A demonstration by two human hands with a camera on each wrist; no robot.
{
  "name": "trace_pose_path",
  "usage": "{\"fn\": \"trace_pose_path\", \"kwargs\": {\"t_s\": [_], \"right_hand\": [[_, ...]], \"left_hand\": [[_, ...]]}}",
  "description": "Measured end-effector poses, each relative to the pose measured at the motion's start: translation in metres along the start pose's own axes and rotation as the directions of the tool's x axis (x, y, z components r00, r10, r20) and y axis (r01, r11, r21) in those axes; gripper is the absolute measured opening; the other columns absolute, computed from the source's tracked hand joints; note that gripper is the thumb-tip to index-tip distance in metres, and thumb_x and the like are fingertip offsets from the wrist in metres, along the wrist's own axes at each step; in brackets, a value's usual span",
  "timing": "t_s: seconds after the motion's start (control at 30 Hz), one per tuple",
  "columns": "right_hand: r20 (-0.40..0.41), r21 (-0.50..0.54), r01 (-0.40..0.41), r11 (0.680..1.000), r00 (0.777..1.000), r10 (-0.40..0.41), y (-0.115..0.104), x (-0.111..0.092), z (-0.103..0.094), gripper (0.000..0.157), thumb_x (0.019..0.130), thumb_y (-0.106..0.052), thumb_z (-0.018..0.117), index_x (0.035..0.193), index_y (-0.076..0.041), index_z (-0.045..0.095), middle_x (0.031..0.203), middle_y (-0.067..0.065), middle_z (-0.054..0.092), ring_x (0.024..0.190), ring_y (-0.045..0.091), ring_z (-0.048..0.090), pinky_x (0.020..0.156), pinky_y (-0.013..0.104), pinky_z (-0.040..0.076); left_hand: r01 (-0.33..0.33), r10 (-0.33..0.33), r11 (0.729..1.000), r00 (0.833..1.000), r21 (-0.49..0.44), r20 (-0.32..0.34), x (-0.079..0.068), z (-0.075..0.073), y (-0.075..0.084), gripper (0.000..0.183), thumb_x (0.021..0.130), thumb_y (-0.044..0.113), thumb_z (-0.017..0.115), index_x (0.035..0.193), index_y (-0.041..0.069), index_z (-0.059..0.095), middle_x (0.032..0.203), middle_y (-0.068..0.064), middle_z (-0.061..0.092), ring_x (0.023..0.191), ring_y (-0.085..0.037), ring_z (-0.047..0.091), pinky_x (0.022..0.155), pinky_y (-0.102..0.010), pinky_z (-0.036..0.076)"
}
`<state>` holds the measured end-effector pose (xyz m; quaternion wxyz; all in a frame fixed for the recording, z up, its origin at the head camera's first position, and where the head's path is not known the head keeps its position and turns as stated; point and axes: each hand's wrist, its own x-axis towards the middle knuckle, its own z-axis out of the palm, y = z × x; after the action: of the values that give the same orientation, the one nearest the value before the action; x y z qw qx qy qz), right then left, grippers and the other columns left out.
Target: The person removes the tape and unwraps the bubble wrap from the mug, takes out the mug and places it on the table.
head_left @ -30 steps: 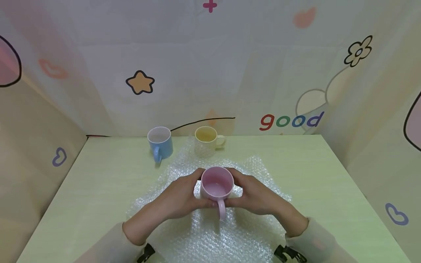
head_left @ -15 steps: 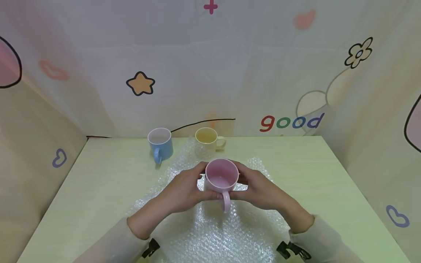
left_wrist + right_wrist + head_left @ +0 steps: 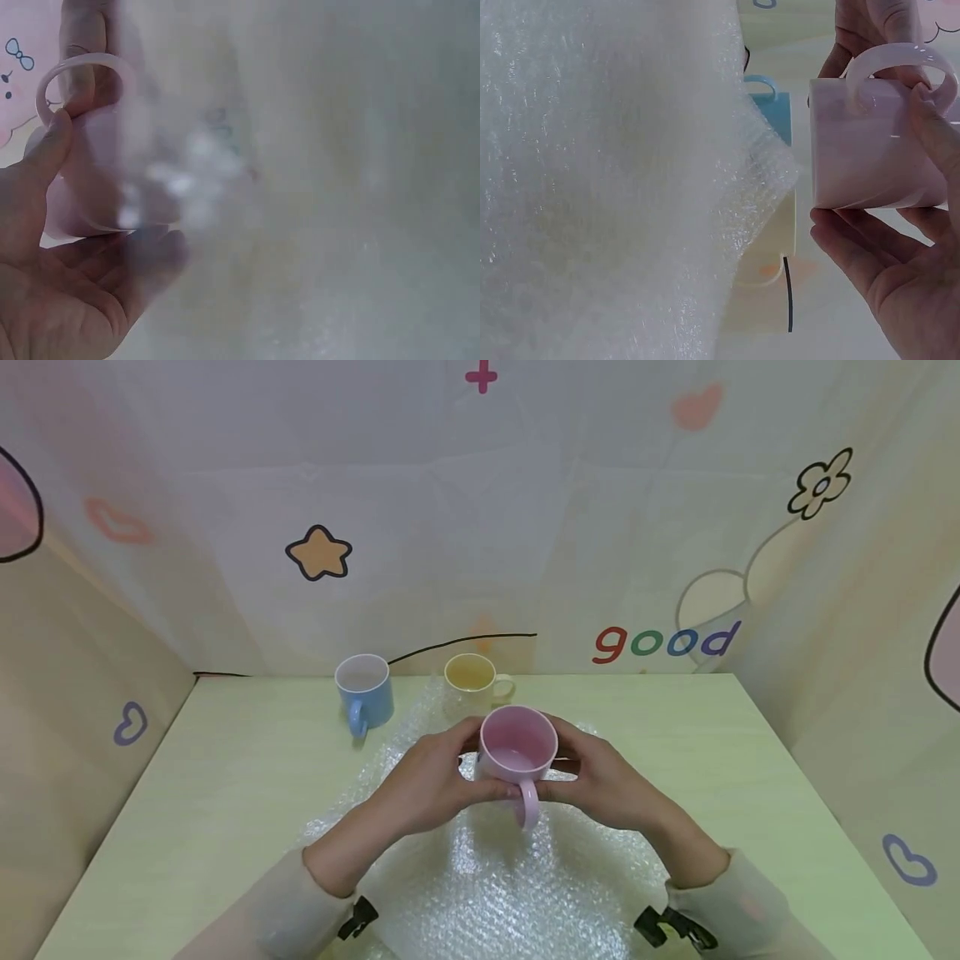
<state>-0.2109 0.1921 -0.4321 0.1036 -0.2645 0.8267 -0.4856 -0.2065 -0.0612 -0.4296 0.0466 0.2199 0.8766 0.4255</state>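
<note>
A pink mug (image 3: 517, 745) is held upright above the bubble wrap, its handle turned toward the person. My left hand (image 3: 431, 781) grips its left side, thumb along the near face by the handle. On the opposite side my right hand (image 3: 611, 781) grips it the same way. The right wrist view shows the mug (image 3: 870, 150) between both hands, the right thumb beside the handle and the other fingers around the wall. Blurry bubble wrap (image 3: 315, 187) covers much of the left wrist view and partly veils the mug (image 3: 86, 165).
A crumpled sheet of bubble wrap (image 3: 480, 893) spreads over the middle of the table (image 3: 225, 777). Behind it stand a blue mug (image 3: 371, 697) and a yellow mug (image 3: 470, 672), the latter partly behind the wrap. A printed curtain (image 3: 480, 552) encloses the back and sides.
Both hands have carried the pink mug away from the person and slightly right, over the bubble wrap. The blue and yellow mugs have stayed in place.
</note>
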Motion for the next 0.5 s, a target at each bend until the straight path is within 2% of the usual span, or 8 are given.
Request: {"fn": "trace_pose_path", "kwargs": {"t_s": [0.3,0.5], "right_hand": [[-0.098,0.020,0.013,1.000,0.995,-0.011,0.002,0.000,-0.005,0.074,0.090,-0.015,0.082,0.155,-0.020,0.046,0.145,0.007,0.061,0.129,0.031,0.064,0.103,0.035,0.057],[-0.143,0.033,0.017,0.999,0.990,-0.012,0.004,0.001,-0.009,0.072,0.090,-0.013,0.081,0.154,-0.017,0.048,0.144,0.011,0.062,0.128,0.033,0.065,0.103,0.039,0.058]], "left_hand": [[-0.006,0.004,0.999,0.999,-0.052,-0.040,0.010,0.002,0.004,0.082,0.077,0.053,0.088,0.147,0.031,0.054,0.139,0.009,0.067,0.130,-0.020,0.065,0.106,-0.046,0.055],[-0.022,0.017,0.996,0.998,-0.090,-0.060,0.018,0.003,0.007,0.079,0.077,0.050,0.089,0.146,0.031,0.056,0.136,0.009,0.069,0.126,-0.018,0.067,0.103,-0.043,0.057]]}}
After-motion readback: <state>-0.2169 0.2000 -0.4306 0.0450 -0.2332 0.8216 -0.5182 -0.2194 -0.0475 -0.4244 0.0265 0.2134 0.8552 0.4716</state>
